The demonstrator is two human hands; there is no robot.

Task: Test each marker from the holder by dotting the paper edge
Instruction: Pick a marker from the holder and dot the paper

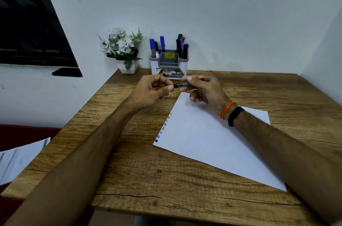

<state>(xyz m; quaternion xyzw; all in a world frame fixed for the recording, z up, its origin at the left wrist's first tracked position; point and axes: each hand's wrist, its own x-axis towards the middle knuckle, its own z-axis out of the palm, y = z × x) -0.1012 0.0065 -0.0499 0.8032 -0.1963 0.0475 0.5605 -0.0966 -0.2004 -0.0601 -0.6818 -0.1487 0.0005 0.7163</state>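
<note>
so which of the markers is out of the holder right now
The black-barrelled marker with white print, held level between both hands above the table. All the others stand upright in the grey holder by the wall.

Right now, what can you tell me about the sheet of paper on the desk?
The white paper lies flat on the wooden table, turned at an angle to its edges, one corner pointing toward the marker holder. It looks like a plain, uncreased single sheet. Along its left edge runs a row of small marker dots: black nearest the corner, then blue, green and red ones. The right forearm crosses above it; whether it touches is unclear.
</note>
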